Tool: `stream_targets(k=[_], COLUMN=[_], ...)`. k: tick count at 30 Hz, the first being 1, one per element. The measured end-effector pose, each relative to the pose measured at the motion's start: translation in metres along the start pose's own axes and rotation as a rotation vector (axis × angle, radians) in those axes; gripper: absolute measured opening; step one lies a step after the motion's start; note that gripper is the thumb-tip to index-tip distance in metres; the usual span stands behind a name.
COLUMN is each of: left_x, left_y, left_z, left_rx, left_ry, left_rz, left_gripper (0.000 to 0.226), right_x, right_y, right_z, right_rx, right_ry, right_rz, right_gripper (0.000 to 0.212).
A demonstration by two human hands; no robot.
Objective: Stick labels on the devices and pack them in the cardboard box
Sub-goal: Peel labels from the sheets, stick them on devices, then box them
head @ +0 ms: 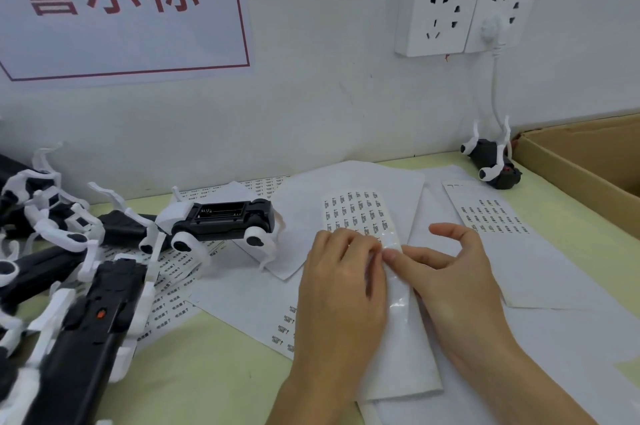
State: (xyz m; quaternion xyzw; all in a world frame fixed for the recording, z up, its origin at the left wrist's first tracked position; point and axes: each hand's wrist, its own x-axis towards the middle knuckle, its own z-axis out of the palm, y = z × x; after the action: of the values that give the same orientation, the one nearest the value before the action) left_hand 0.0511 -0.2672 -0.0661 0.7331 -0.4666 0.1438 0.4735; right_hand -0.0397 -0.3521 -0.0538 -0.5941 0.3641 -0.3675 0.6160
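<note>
A label sheet [360, 213] with rows of small printed labels lies in the middle of the table. My left hand [341, 289] rests on its near part, fingers bent at the sheet's bare glossy strip. My right hand [460, 275] reaches in from the right, thumb tip at the same spot, apparently picking at a label edge. A black and white toy device [221, 220] lies belly up to the left of the sheet. Another device [491, 161] lies upside down near the cardboard box [568, 165] at the right edge.
Several more black and white devices [69, 268] are piled at the left. Other label sheets [491, 216] and backing papers cover the green table [207, 372]. A wall socket [433, 16] with a plugged white cable hangs above the far device.
</note>
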Motion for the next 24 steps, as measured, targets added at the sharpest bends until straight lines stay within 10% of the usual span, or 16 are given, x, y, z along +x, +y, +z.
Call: stream_targets(k=[24], left_x=[0.0011], left_y=[0.0016], left_z=[-0.0027], left_rx=[-0.041], left_ry=[-0.009], left_rz=[-0.011], left_gripper=[0.013], right_x=[-0.0017], right_y=[-0.0004], right_z=[0.0014], right_rx=[-0.101], right_ry=[0.006], right_rz=[-0.213], right_gripper=[0.058])
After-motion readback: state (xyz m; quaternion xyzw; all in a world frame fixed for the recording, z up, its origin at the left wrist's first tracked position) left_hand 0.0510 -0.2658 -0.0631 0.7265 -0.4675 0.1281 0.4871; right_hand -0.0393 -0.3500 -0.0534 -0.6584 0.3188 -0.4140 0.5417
